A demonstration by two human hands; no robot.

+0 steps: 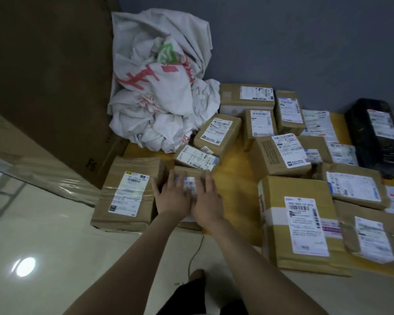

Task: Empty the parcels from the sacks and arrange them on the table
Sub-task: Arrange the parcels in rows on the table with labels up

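Both my hands lie flat, side by side, on top of a small cardboard parcel near the table's front left edge. My left hand covers its left half, fingers straight. My right hand covers its right half, fingers spread. Most of that parcel's label is hidden under them. A larger taped parcel touches it on the left. Crumpled white sacks with red print are heaped at the table's back left corner. Several labelled cardboard parcels cover the yellow table to the right.
A big brown carton stands at the left beside the table. A black wrapped parcel lies at the far right. A small white-labelled packet sits just behind my hands. Pale glossy floor lies in front, with a thin cord hanging down.
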